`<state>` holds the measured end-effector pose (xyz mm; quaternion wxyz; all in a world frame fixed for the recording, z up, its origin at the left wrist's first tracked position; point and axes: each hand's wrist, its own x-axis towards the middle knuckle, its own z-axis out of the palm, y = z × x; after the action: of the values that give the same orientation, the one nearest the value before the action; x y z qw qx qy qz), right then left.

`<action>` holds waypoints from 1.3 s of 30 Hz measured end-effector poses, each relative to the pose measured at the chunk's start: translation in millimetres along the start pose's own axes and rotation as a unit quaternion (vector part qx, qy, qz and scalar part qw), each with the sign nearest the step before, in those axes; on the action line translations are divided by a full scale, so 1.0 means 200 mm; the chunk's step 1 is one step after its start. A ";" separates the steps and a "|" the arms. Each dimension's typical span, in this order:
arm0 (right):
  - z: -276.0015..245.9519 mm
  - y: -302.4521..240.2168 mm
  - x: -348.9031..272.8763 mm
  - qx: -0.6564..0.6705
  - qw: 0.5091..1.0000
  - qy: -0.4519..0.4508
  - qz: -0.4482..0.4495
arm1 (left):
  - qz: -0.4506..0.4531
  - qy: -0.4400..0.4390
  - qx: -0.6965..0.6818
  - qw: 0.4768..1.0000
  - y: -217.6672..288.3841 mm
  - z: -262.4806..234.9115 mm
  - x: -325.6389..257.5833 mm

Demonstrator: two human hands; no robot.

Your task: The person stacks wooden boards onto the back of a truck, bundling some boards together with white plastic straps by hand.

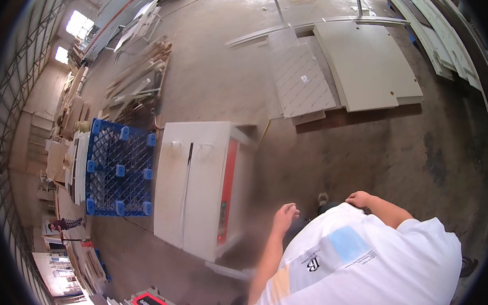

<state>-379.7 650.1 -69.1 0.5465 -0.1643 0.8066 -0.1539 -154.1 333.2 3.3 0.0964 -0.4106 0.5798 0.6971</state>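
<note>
A white T-shirt (371, 256) fills the foreground. The left hand (286, 214) hangs empty, fingers loosely apart, near the white cabinet (196, 188) on the floor; the right hand's (361, 199) fingers cannot be told. The cabinet is judged heavy, rigid, best gripped at its bottom edges.

The pallet (118, 168) lies left of the cabinet (199, 185); the flat boards (361, 63) lie beyond the cabinet, to its right.

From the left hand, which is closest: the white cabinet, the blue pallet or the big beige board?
From the left hand:
1. White cabinet, just to its left.
2. Blue pallet, farther left, beyond the cabinet.
3. Big beige board, far ahead on the floor.
</note>
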 end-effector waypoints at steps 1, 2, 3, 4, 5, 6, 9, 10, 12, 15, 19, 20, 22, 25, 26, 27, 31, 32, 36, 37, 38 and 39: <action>-0.05 0.02 0.06 0.035 0.999 0.013 0.006 | -0.009 -0.021 -0.029 0.999 0.09 0.04 0.11; -0.11 0.01 0.11 0.071 0.997 0.026 0.011 | -0.028 -0.033 -0.029 0.999 0.19 0.06 0.23; -0.16 -0.02 0.12 0.075 0.995 0.067 -0.023 | -0.054 -0.043 -0.031 0.997 0.25 0.07 0.32; -0.19 -0.03 0.16 0.110 0.990 0.083 -0.022 | -0.079 -0.053 -0.032 0.995 0.30 0.08 0.42; -0.21 -0.03 0.20 0.145 0.984 0.100 -0.020 | -0.090 -0.059 -0.012 0.994 0.29 0.06 0.57; -0.25 -0.04 0.25 0.181 0.976 0.118 -0.016 | -0.108 -0.058 -0.017 0.992 0.33 0.07 0.72; -0.36 -0.13 0.18 0.098 0.977 0.191 0.016 | -0.127 -0.073 -0.057 0.988 0.34 0.05 1.25; -0.36 -0.11 0.16 0.063 0.974 0.213 0.036 | -0.139 -0.071 -0.046 0.987 0.32 0.03 1.43; -0.41 -0.04 0.18 0.118 0.959 0.213 0.144 | -0.151 -0.061 -0.043 0.986 0.32 0.08 1.85; -0.58 -0.09 0.18 0.199 0.934 0.219 0.199 | -0.215 -0.027 -0.134 0.967 0.10 0.04 2.39; -0.87 -0.31 0.34 0.150 0.942 0.247 0.174 | -0.216 -0.001 -0.263 0.940 0.25 0.09 2.86; -0.90 -0.34 0.40 0.170 0.938 0.246 0.177 | -0.220 0.045 -0.240 0.944 0.41 0.17 2.90; -1.04 -0.43 0.60 0.192 0.940 0.234 0.158 | -0.242 0.082 -0.298 0.919 0.60 0.24 2.98; -1.36 -0.56 0.97 0.191 0.950 0.243 0.045 | -0.187 0.082 -0.315 0.927 0.74 0.31 2.99; -1.43 -0.57 1.13 0.156 0.948 0.277 -0.029 | -0.180 0.117 -0.325 0.921 0.68 0.31 3.00; -1.51 -0.58 1.29 0.134 0.938 0.318 -0.042 | -0.170 0.150 -0.334 0.915 0.64 0.31 3.02; -1.77 -0.44 1.90 0.141 0.891 0.429 0.044 | -0.129 0.174 -0.265 0.940 0.85 0.36 2.84; -1.81 -0.40 2.02 0.176 0.879 0.435 0.086 | -0.131 0.167 -0.251 0.944 0.91 0.38 2.78; -2.07 -0.49 2.13 0.261 0.899 0.280 0.215 | -0.147 0.159 -0.229 0.949 0.99 0.45 2.57; -2.16 -0.57 2.02 0.249 0.897 0.281 0.233 | -0.155 0.134 -0.250 0.946 0.98 0.47 2.52; -2.22 -0.61 1.95 0.242 0.891 0.289 0.252 | -0.159 0.101 -0.267 0.945 0.97 0.49 2.50; -2.26 -0.57 1.93 0.240 0.887 0.301 0.256 | -0.162 0.105 -0.281 0.940 0.98 0.57 2.50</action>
<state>-924.0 412.2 -180.6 0.3203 0.2380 0.8851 -0.2395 -647.8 202.2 -196.2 0.0277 -0.5802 0.2923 0.7597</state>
